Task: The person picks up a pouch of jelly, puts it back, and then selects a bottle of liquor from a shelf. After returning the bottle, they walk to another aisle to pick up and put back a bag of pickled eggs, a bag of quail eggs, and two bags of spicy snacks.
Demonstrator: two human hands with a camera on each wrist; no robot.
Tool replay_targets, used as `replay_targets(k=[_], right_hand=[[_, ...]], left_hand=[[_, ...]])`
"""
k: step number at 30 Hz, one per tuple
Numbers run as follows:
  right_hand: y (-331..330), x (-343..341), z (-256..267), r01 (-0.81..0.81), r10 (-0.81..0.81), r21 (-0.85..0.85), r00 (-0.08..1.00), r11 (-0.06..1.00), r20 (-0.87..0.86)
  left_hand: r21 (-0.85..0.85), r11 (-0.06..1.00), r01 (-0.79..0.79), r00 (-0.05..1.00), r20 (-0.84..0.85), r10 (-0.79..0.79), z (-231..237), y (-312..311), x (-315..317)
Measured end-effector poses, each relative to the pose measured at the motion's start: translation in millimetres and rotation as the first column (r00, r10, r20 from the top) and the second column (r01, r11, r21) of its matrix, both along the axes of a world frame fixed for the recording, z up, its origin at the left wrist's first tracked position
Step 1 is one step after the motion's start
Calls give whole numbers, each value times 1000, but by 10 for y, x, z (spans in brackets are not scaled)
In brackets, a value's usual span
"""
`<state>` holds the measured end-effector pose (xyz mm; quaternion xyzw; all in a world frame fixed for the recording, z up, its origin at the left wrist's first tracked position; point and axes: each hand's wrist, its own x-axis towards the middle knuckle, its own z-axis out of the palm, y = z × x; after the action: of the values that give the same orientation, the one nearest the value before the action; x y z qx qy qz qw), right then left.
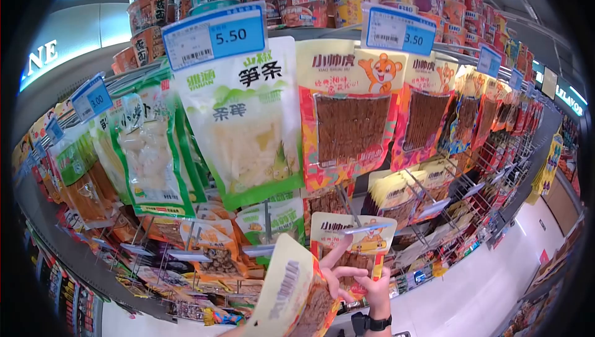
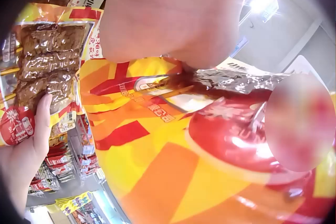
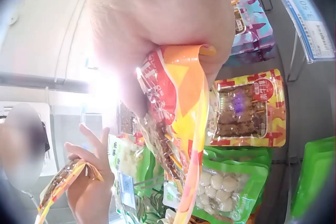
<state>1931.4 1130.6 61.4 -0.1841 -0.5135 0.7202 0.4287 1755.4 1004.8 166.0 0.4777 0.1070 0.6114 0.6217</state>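
Note:
My left hand point(image 2: 173, 14) grips an orange, yellow and red snack packet point(image 2: 142, 171). From the right wrist view, that left hand point(image 3: 92, 182) holds the packet point(image 3: 60, 182) nearly edge-on. A tilted packet point(image 1: 282, 287) with a cream top covers the left hand in the head view. My right hand point(image 1: 378, 284), with a dark band at its wrist, is beside it, fingers in front of an upright Xiao Shuai Hu packet point(image 1: 334, 224). Between thumb and fingers, the right hand point(image 3: 157, 14) pinches a packet point(image 3: 189, 92); its thumb lies over brown skewered pieces in the left wrist view.
Wire hooks carry rows of hanging packets, including a green-and-white bamboo-shoot pack point(image 1: 248, 126) and a brown-strip pack point(image 1: 350, 126). Price tags point(image 1: 217, 36) stick out in front. Cup noodles point(image 1: 304, 2) are stacked on top. Metal hook ends point(image 1: 189, 255) project near the hands.

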Motion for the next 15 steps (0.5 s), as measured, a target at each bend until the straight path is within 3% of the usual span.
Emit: replay_targets(k=[1,3,15], right_hand=[[-56,-50,99,36,-37,-26,999,999,-38],[7,-1,-81,17,-17,-3,1000,1000,-3],[-37,-39,-38,62,-62,36,998,997,-7]], left_hand=[[-42,997,-68,995,-74,65,120,-64,55],[-30,997,-77,994,-75,74,115,-21,7],[-49,984,-172,984,-61,169,33,-64,-4]])
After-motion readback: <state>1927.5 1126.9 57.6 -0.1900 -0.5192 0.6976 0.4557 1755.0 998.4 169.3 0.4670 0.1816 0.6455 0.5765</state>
